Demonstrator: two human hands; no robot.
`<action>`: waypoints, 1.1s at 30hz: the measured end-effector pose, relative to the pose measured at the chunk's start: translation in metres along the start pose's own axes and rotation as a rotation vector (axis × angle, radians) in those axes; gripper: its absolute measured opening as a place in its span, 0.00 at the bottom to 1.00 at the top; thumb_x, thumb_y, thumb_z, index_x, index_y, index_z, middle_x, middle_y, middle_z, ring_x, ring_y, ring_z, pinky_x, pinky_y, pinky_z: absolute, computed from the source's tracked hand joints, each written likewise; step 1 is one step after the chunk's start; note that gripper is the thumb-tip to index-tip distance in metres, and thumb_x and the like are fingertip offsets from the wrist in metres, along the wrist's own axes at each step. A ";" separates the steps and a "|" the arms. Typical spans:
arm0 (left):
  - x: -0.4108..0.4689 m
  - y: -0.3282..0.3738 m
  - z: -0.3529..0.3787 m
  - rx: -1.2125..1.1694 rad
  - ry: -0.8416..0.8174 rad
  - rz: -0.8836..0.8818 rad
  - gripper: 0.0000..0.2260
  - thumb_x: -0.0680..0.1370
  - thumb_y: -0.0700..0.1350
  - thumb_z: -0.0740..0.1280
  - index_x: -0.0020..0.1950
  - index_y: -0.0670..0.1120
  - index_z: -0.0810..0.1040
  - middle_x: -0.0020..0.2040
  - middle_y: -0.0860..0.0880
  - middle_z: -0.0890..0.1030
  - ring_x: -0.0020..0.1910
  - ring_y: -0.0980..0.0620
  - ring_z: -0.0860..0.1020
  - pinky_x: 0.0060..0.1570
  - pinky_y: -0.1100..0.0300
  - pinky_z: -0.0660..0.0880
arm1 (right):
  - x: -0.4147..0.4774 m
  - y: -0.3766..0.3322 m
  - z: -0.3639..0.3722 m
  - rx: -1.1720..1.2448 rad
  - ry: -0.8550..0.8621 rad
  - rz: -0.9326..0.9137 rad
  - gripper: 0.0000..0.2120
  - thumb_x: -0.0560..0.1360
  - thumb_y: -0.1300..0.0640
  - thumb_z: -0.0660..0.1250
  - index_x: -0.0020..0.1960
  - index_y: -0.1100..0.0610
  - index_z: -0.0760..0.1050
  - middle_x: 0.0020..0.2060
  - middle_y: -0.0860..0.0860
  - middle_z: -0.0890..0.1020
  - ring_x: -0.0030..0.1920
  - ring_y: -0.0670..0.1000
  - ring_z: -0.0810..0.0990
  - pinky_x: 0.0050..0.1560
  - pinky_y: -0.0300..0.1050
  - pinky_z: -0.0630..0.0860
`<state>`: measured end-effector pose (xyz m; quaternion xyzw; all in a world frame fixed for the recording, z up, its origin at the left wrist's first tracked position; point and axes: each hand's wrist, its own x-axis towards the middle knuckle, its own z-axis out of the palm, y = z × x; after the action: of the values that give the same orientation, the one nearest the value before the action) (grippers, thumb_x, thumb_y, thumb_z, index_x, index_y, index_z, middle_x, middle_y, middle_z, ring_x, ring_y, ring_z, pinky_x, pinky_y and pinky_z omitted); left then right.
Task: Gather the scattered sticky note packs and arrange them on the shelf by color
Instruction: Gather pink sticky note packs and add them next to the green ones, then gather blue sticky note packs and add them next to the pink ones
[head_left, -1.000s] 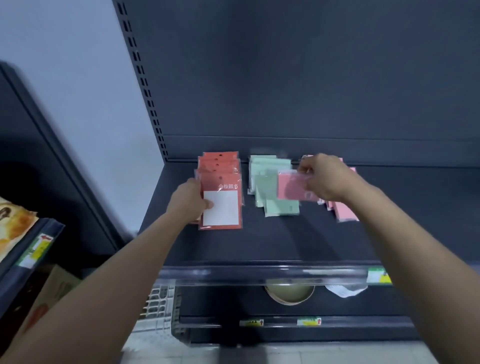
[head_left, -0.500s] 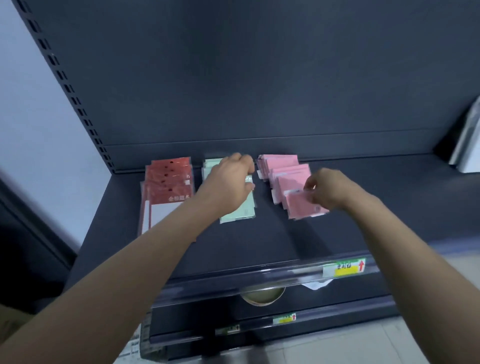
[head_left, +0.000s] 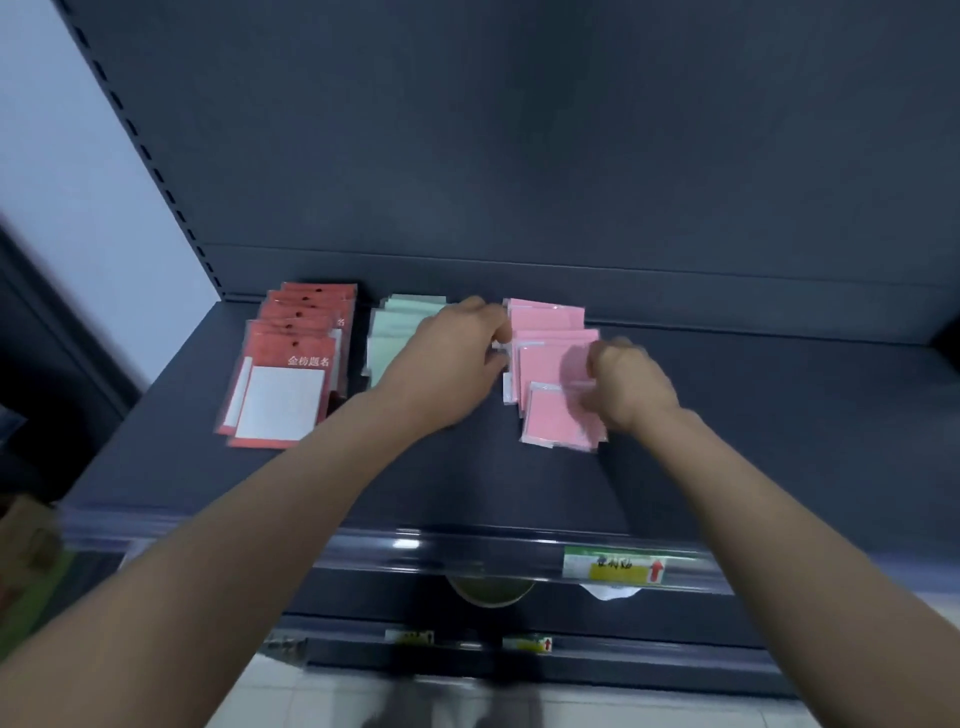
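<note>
Three rows of sticky note packs lie on the dark shelf (head_left: 753, 415): red packs (head_left: 291, 374) at the left, pale green packs (head_left: 389, 332) in the middle, pink packs (head_left: 545, 358) to their right. My left hand (head_left: 447, 364) lies over the green row, and its curled fingertips and thumb pinch the left edge of the pink row. My right hand (head_left: 631, 387), blurred, has its fingers curled at the upper right corner of the front pink pack (head_left: 556, 421), which lies flat on the row.
The shelf's back panel rises right behind the rows, with a slotted upright (head_left: 156, 171) at the left. A clear price rail with a green-yellow label (head_left: 613, 564) runs along the front edge. A round bowl (head_left: 491, 592) sits on the shelf below. Bare shelf extends to the right of the pink row.
My left hand has gone from the red packs across the green row to the pink row's left edge. The pink pack held by my right hand now lies at the front of the pink row.
</note>
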<state>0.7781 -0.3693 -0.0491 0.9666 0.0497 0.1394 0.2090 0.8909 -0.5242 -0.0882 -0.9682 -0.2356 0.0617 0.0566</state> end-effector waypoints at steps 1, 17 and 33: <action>-0.001 0.002 -0.002 0.001 0.022 -0.010 0.07 0.77 0.40 0.63 0.54 0.42 0.76 0.53 0.45 0.76 0.53 0.45 0.75 0.55 0.52 0.71 | 0.001 -0.001 -0.007 0.006 0.018 -0.020 0.16 0.74 0.60 0.67 0.61 0.62 0.72 0.59 0.59 0.74 0.58 0.61 0.74 0.52 0.49 0.73; -0.167 -0.061 -0.178 0.540 0.418 -0.310 0.10 0.75 0.39 0.64 0.56 0.41 0.76 0.51 0.42 0.76 0.51 0.39 0.74 0.51 0.45 0.71 | -0.086 -0.250 -0.114 0.147 0.255 -0.867 0.16 0.78 0.50 0.64 0.58 0.60 0.75 0.55 0.57 0.79 0.55 0.60 0.77 0.55 0.54 0.75; -0.459 -0.133 -0.314 0.759 0.585 -0.779 0.08 0.75 0.38 0.65 0.54 0.41 0.76 0.51 0.43 0.77 0.50 0.41 0.74 0.51 0.47 0.71 | -0.279 -0.529 -0.083 0.198 0.245 -1.393 0.13 0.79 0.51 0.61 0.59 0.57 0.74 0.55 0.54 0.79 0.56 0.56 0.76 0.52 0.49 0.74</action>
<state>0.2429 -0.1973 0.0556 0.8061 0.5005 0.2849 -0.1364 0.4199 -0.1934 0.0926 -0.5831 -0.7845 -0.0767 0.1966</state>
